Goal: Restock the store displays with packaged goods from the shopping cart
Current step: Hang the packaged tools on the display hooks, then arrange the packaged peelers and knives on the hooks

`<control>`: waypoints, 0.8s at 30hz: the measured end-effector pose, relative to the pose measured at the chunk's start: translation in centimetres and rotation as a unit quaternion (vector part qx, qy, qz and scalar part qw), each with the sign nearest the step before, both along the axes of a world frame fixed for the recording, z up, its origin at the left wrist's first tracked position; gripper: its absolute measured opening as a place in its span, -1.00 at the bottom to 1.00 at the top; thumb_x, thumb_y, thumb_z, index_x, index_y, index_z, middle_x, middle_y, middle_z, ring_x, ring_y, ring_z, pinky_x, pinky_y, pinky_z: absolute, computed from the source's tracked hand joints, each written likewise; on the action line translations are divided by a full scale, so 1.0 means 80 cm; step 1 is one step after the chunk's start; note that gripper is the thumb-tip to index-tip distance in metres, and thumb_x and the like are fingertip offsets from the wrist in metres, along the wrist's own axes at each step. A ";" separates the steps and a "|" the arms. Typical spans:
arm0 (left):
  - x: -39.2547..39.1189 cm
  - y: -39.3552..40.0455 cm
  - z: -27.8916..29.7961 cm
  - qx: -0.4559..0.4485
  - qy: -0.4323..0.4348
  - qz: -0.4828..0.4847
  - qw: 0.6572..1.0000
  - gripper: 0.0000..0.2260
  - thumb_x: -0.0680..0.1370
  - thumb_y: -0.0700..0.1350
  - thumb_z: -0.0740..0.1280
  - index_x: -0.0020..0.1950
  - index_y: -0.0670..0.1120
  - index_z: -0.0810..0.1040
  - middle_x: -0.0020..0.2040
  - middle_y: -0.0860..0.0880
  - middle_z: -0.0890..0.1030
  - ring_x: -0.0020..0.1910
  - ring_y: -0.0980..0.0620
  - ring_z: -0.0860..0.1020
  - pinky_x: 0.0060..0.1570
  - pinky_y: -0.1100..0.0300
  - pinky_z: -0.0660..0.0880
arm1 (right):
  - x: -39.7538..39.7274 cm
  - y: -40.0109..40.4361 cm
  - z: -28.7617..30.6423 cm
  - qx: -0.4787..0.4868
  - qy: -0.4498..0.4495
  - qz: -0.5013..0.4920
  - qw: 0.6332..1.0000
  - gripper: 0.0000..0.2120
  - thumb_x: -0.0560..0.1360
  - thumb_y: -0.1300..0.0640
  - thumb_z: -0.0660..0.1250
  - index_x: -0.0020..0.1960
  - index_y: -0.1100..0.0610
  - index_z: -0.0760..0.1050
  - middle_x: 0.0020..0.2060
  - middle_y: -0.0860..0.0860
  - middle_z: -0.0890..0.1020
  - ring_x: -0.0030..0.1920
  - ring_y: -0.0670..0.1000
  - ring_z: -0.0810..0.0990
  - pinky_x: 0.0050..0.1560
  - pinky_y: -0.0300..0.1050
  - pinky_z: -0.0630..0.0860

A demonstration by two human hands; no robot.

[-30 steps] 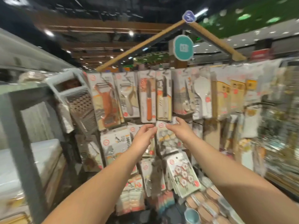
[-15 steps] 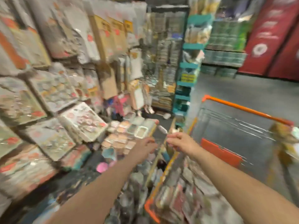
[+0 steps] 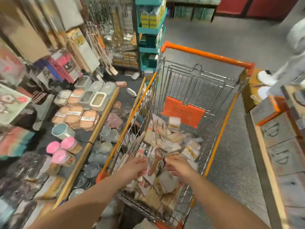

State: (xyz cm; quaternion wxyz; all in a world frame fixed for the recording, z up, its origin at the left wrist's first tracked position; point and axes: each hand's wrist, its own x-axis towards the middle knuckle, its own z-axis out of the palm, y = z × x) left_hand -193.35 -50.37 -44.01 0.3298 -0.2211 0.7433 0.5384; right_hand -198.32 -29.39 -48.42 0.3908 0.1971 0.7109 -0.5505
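Reaching into the cart with both arms, over the heap of packs filling its near half. Left hand hovering at the left side of a carded peeler, fingers loosely curled against the card's edge; whether gripping or only touching, cannot tell. Right hand lying just right of the same card, fingers bent downward onto the packs, grasp likewise unclear. Peeler lying flat on top of the heap, near the cart's near-left corner, long axis running roughly from the near edge toward the far end, blade head pointing away toward the orange flap, reddish handle pointing back toward the person. Other packs lying every way, tilted and overlapping, leaning against the left wire wall. Far half of the cart basket showing bare wire, the orange handle crossing the far end.

Standing just left of the cart, a low shelf with a wooden front edge: pink-lidded jars toward its near end, a teal cup beside them, flat peach boxes and grey lidded tins farther along. Hanging above, blurred boards and packets. Rising beyond the cart's far-left corner, a teal rack.
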 end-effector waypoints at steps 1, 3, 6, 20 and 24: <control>0.000 -0.006 -0.004 -0.006 -0.007 -0.006 1.000 -0.74 0.58 -0.04 0.35 0.23 -0.09 0.50 -0.18 -0.04 0.56 -0.39 0.15 0.47 -0.42 0.30 0.36 | -0.001 -0.004 -0.013 -0.002 -0.018 -0.011 1.000 -0.88 0.58 0.02 0.36 -0.04 0.07 0.50 -0.17 0.03 0.60 -0.18 -0.01 0.59 -0.17 -0.14 0.45; 0.000 -0.018 -0.008 -0.026 -0.008 -0.013 1.000 -0.65 0.61 0.05 0.29 0.35 -0.04 0.44 -0.11 -0.01 0.57 -0.33 0.16 0.50 -0.33 0.29 0.41 | -0.001 -0.017 -0.039 -0.002 -0.044 -0.037 0.998 -0.83 0.57 -0.03 0.35 0.01 0.07 0.52 -0.09 0.03 0.61 -0.07 0.02 0.58 -0.09 -0.12 0.48; -0.008 -0.032 -0.018 -0.046 -0.015 0.001 0.999 -0.45 0.54 0.20 0.25 0.46 -0.02 0.34 0.17 -0.11 0.57 0.13 -0.17 0.58 0.09 -0.10 0.53 | 0.005 -0.040 -0.071 -0.009 -0.081 -0.063 0.995 -0.79 0.57 -0.07 0.33 0.05 0.06 0.49 -0.02 -0.02 0.59 0.04 0.03 0.57 0.10 -0.03 0.52; -0.003 -0.043 -0.093 0.011 -0.060 0.153 0.986 -0.88 0.64 -0.12 0.27 0.16 -0.08 0.50 -0.14 -0.01 0.61 -0.37 0.23 0.60 -0.41 0.41 0.45 | -0.026 -0.093 -0.164 0.002 -0.145 -0.116 0.983 -0.76 0.52 0.11 0.43 0.07 0.27 0.58 -0.34 0.05 0.64 -0.40 0.01 0.57 -0.51 -0.23 0.40; -0.010 -0.062 -0.097 -0.002 -0.067 0.128 0.989 -0.83 0.62 -0.01 0.30 0.17 -0.03 0.52 -0.02 -0.11 0.65 -0.16 -0.02 0.60 -0.12 0.10 0.52 | -0.024 -0.101 -0.157 -0.025 -0.195 -0.101 0.975 -0.61 0.40 0.04 0.55 0.10 0.27 0.60 -0.03 0.21 0.68 -0.12 0.15 0.63 -0.19 -0.16 0.54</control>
